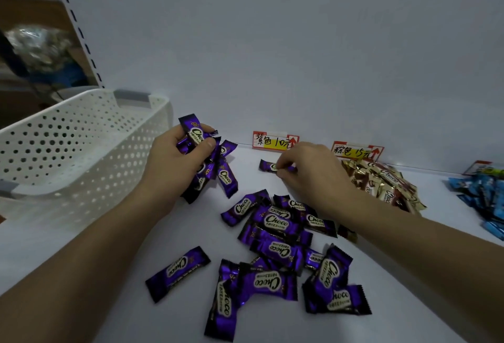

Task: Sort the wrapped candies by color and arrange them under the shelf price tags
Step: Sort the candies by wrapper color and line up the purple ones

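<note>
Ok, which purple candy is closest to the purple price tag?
The lone purple candy pinched by the right hand, just below the purple price tag. The rest lie in the near heap or in the bunch the left hand grips.

**Occlusions and cut-offs**

Blue candy pile [482, 200] runs off the right edge; we can't read the tag [476, 167] behind it. Left hand [174, 161] hides most of its purple bunch [227, 177], count unclear. Right hand [311, 176] covers one end of the purple candy [267, 165] it pinches. Basket [68, 151] clipped at left. Bag [35, 45] beyond it blurred. Print under "Choco" too small to read.
</note>
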Demonstrator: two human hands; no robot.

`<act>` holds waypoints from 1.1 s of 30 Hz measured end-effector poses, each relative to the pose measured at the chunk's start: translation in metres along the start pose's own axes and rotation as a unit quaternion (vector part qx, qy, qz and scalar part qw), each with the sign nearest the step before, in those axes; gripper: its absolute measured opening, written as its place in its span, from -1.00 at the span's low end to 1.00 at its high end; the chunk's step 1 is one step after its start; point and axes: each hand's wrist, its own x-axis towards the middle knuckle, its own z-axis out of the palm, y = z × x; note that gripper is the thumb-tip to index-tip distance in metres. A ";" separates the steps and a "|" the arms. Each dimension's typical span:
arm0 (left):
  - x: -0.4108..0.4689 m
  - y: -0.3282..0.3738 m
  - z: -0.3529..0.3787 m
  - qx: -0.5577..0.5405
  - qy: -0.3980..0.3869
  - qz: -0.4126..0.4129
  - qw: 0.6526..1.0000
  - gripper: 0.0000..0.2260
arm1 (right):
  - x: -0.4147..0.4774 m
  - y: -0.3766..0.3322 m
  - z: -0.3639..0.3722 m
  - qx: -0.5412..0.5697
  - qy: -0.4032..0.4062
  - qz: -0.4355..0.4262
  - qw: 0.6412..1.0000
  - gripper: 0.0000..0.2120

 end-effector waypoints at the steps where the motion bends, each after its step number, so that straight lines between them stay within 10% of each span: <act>1: 0.001 -0.001 0.000 -0.001 0.002 -0.007 1.000 -0.87 | 0.002 0.000 0.002 -0.004 -0.007 -0.009 1.000 -0.87; 24: 0.009 -0.005 -0.006 -0.063 0.036 -0.080 0.994 -0.92 | 0.055 -0.026 0.032 -0.028 0.029 -0.066 0.997 -0.83; 29: 0.008 -0.003 -0.003 -0.068 0.028 -0.071 0.995 -0.92 | 0.037 -0.048 0.004 0.355 -0.132 0.034 0.925 -0.86; 33: 0.006 -0.003 -0.002 -0.058 0.026 -0.065 0.996 -0.92 | 0.030 -0.056 -0.001 0.402 -0.225 0.037 0.887 -0.81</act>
